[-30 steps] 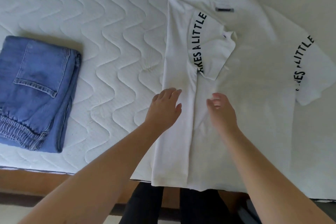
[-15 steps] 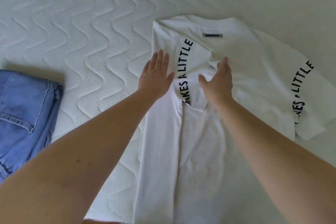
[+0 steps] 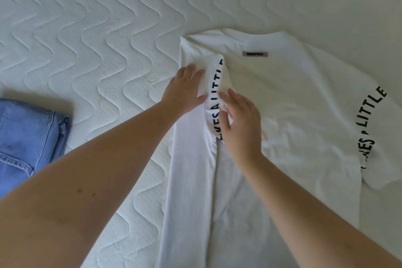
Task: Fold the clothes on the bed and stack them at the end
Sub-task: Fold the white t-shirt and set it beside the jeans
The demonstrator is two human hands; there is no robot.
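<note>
A white T-shirt point(image 3: 289, 115) with black lettering on its sleeves lies back-up on the mattress, its left side folded inward. My left hand point(image 3: 185, 91) presses flat on the folded strip near the shoulder. My right hand point(image 3: 241, 124) pinches the edge of the folded-in left sleeve point(image 3: 214, 98) and turns it back over toward the left, so the sleeve stands narrow with its lettering showing. The right sleeve point(image 3: 374, 128) lies spread out flat at the right.
Folded blue jeans point(image 3: 28, 137) lie at the left edge on the white quilted mattress point(image 3: 97, 39). Bare mattress stretches beyond and to the left of the shirt.
Both hands slid up the shirt from its middle to the shoulder. The right hand took hold of the folded-in sleeve and doubled it back toward the left. My view moved closer.
</note>
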